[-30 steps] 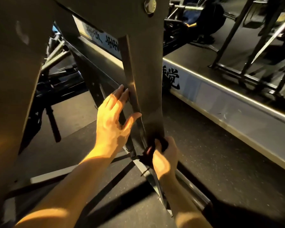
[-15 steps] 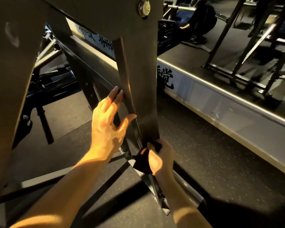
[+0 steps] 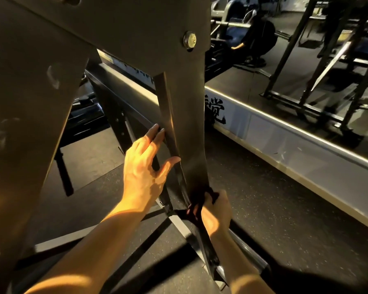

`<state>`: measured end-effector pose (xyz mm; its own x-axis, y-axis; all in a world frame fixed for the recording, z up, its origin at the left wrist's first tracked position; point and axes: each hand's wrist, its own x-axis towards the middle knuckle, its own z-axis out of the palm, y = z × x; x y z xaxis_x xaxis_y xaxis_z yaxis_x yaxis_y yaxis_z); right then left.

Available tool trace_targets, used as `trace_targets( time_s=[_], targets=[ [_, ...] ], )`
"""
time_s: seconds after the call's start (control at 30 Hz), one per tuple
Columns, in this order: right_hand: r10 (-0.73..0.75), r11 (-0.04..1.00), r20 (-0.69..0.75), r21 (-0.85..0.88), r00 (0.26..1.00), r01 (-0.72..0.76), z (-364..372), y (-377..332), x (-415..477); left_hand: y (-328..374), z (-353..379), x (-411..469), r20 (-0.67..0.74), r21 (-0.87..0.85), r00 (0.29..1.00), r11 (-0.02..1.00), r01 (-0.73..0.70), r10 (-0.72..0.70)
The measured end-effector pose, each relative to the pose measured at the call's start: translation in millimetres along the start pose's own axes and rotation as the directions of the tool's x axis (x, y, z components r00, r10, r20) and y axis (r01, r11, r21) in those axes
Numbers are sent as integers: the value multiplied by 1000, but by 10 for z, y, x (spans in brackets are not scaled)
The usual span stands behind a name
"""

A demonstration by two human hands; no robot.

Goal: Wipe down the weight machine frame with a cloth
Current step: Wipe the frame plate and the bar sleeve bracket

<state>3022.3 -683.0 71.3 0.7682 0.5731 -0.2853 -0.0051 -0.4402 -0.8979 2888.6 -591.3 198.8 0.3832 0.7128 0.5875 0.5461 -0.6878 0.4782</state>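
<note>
The dark metal weight machine frame (image 3: 185,115) fills the upper left, and one upright post runs down the middle to the floor. My left hand (image 3: 145,166) rests on that post's left edge with straight fingers and the thumb spread against the front face. Lower on the post, my right hand (image 3: 216,211) grips a dark cloth (image 3: 197,205) and presses it against the post near its foot. Most of the cloth is hidden in shadow and under my fingers.
A raised platform edge (image 3: 285,132) with black lettering runs diagonally on the right, with rack legs (image 3: 306,88) standing on it. A bolt (image 3: 190,39) sits high on the frame. A steel base bar (image 3: 249,257) lies on the black rubber floor (image 3: 274,209). Another person crouches at the far back (image 3: 257,39).
The view has tilted so the frame sits lower in it. My right hand with the cloth stays low on the post, shifted slightly. My left hand keeps its place on the post.
</note>
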Motion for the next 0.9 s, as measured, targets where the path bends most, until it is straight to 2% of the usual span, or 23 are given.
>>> trace_targets(
  time_s=[0.03,0.1,0.17,0.23,0.27,0.3,0.33,0.4,0.43,0.5,0.53,0.63,0.7,0.77,0.83,0.87,0.9],
  targets=[
    [-19,999,-26,44,999,21,-30,-173,-24,8,-10,10,10,3,1000,1000,8,-8],
    [-158,964,-100,201,982,176,-110,-671,-139,35,-54,16,24,8,1000,1000,17,-17],
    [-329,843,-179,387,927,374,-178,-1132,-293,43,-124,18,30,-23,999,1000,18,-18],
    [-456,735,-249,436,855,519,-194,-1368,-425,50,-222,36,81,-98,996,994,42,-34],
    [-483,728,-253,416,838,545,-159,-1360,-457,55,-268,47,120,-124,991,990,68,-53],
    [-491,738,-241,396,837,547,-111,-1281,-477,69,-302,63,154,-133,985,986,98,-77],
    [-448,772,-194,409,873,487,-60,-1147,-471,87,-326,82,173,-125,979,984,127,-104],
    [-257,867,-40,432,966,248,-22,-790,-406,111,-333,95,190,-91,969,981,174,-155],
    [-201,917,-3,350,980,190,-50,-664,-363,119,-320,94,199,-73,964,978,195,-177],
    [-246,961,0,133,969,244,-158,-631,-314,115,-292,76,220,-44,956,976,211,-197],
    [-307,944,-22,122,951,307,-207,-721,-322,117,-282,59,232,-42,954,977,207,-192],
    [-511,822,-130,215,850,527,-245,-1199,-438,139,-245,7,230,-130,946,956,264,-229],
    [-525,786,-143,295,839,543,-142,-1249,-465,136,-217,-66,207,-151,935,935,321,-288],
    [-413,868,-34,289,910,405,-66,-866,-377,125,-171,-169,200,-141,924,924,356,-326],
    [-242,969,43,70,969,239,-139,-308,-200,109,-95,-294,237,-130,914,922,365,-329],
    [-179,982,34,-52,983,181,-237,-71,-124,100,-48,-372,263,-111,907,924,367,-329],
    [-127,987,-3,-102,992,126,-356,77,-74,96,3,-449,288,-89,897,923,375,-336]
  ],
)
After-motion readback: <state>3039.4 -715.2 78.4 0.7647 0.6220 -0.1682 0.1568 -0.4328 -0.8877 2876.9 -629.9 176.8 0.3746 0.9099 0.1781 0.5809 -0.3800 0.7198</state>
